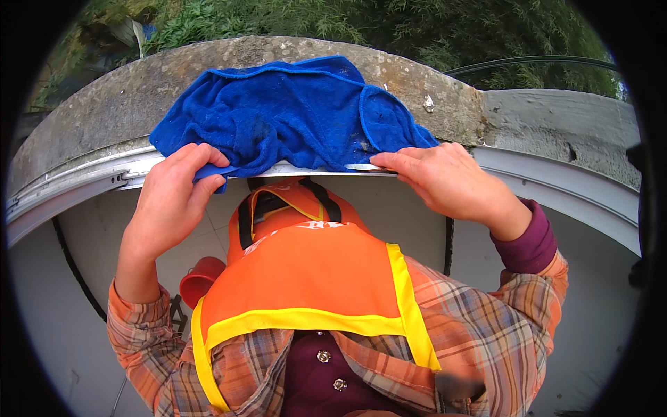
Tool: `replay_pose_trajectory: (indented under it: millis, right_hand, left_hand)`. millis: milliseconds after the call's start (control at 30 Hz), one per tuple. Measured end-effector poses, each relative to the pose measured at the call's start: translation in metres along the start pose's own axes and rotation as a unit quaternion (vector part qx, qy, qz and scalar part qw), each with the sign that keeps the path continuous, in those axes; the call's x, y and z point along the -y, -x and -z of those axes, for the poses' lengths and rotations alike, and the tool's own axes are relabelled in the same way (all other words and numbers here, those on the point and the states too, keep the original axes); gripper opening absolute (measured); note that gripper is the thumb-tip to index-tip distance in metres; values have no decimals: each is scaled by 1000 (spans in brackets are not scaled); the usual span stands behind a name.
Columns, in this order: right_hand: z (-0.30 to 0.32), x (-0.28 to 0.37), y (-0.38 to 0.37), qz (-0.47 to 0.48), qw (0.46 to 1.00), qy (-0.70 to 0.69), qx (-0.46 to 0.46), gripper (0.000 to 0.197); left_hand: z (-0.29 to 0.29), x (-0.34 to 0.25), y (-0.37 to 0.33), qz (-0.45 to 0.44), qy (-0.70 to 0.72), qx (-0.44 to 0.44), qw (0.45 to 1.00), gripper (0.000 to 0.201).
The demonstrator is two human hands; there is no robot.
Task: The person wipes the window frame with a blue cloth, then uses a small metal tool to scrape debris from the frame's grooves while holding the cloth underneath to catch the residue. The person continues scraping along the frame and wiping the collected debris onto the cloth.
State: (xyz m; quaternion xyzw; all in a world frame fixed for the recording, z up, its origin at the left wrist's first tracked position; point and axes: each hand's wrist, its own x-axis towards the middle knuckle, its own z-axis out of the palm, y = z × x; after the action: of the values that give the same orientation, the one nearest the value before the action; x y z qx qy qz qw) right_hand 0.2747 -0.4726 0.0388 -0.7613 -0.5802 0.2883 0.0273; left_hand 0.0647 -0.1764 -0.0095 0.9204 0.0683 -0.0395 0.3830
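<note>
A rumpled blue cloth (278, 115) with dark smudges lies over the concrete ledge and reaches down to the white window track (278, 169). At its lower left, my left hand (174, 194) pinches a fold of it between thumb and fingers. My right hand (451, 181) is closed at the cloth's lower right, its fingertips at the track. A thin, pale, shiny strip shows beside those fingertips; whether it is a held tool or part of the track, I cannot tell. The right thumb is mostly hidden.
Beyond the track runs a weathered concrete ledge (97, 115), with green plants (445, 31) outside and a dark cable (535, 62) at the right. Below, a red bucket (201, 278) stands on the pale floor, left of my orange apron (313, 278).
</note>
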Motion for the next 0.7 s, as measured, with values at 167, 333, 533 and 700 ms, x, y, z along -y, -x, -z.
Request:
replay_pose_trajectory:
  millis: [167,333,533,700]
  right_hand:
    - [-7,9,-2,17,990,137,17,48]
    - [-22,34,-18,41,992,118,-29,55]
    - [-28,52,-26,3,987,157,-23,52]
    - [-40,73,-66,48,991,100,-76,51]
  left_hand:
    - [0,-1,0,-4,-5,-5,1000,17]
    - [2,-6,-1,20,-34,14,999,15]
    - [2,-13,-4,4,-96,19,995,13]
    - [3,-12,-4,7,-81,12,997,12]
